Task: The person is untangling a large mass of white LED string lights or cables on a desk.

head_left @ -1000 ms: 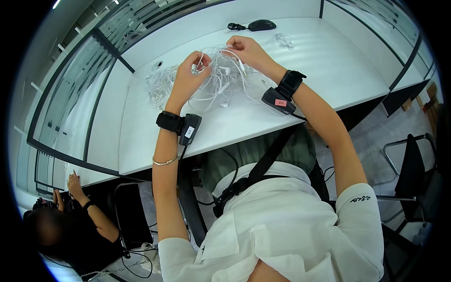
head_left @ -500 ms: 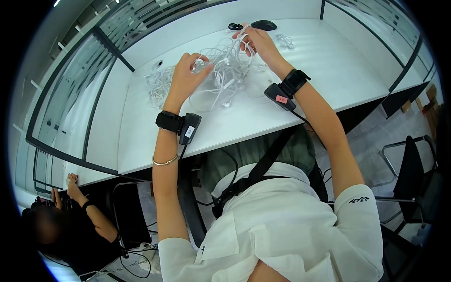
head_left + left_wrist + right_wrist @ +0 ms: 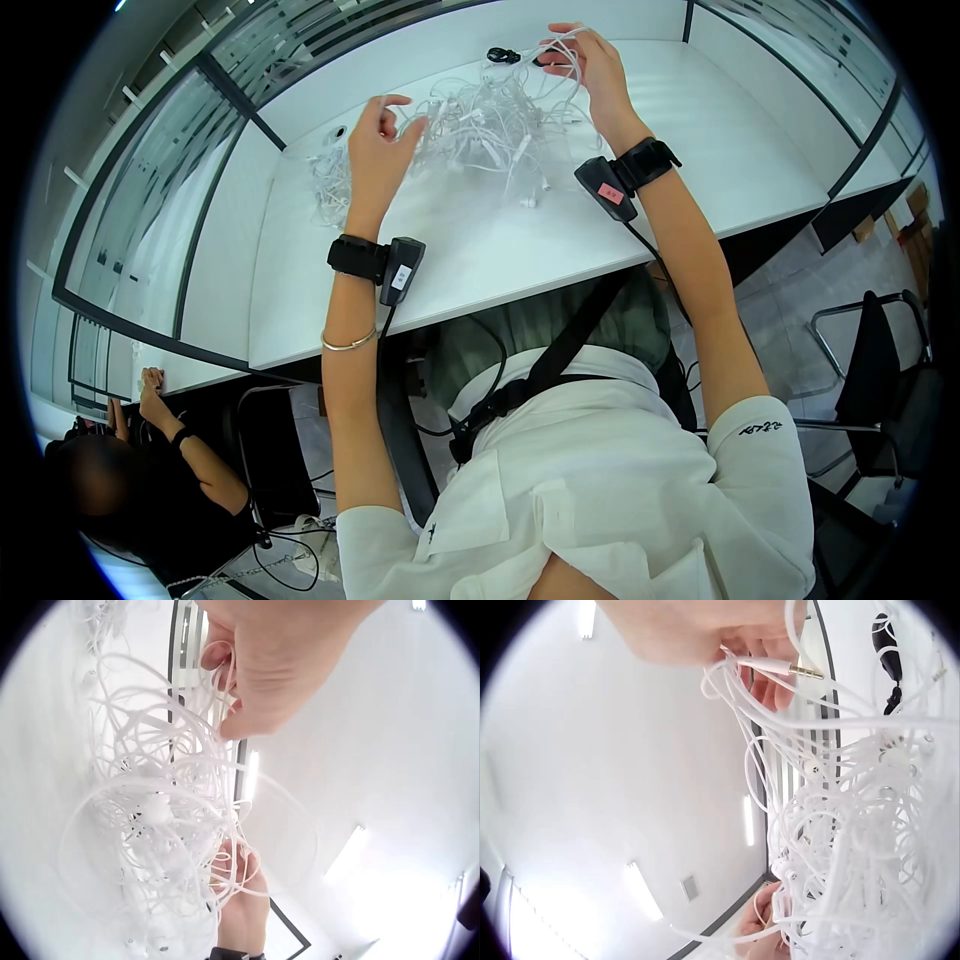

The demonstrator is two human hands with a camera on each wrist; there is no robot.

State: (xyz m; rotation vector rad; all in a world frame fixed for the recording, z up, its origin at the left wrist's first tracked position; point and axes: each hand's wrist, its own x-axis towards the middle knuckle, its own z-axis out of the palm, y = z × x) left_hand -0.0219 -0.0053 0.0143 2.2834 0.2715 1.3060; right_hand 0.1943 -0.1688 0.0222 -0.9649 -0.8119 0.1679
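A large tangle of white wired earphones (image 3: 485, 125) is bunched over the white desk, between the two hands. My right hand (image 3: 603, 85) is raised at the far side and pinches several white cables that run down into the tangle. In the right wrist view, a white audio plug (image 3: 780, 667) with a gold tip sticks out beside its fingers. My left hand (image 3: 376, 170) is at the tangle's left side, its thumb and index finger apart. A thin cable loop (image 3: 225, 649) passes round its curled fingers in the left wrist view.
A black mouse (image 3: 886, 646) lies behind the tangle, partly hidden by the right hand, with its coiled cord (image 3: 503, 56) alongside. More white cables (image 3: 330, 180) lie left of the left hand. Low partitions (image 3: 215, 230) border the desk (image 3: 480, 270). Another person (image 3: 150, 490) sits at the lower left.
My right hand has moved up and to the right, drawing cables out with it. My left hand has shifted left, and the tangle has spread toward the right.
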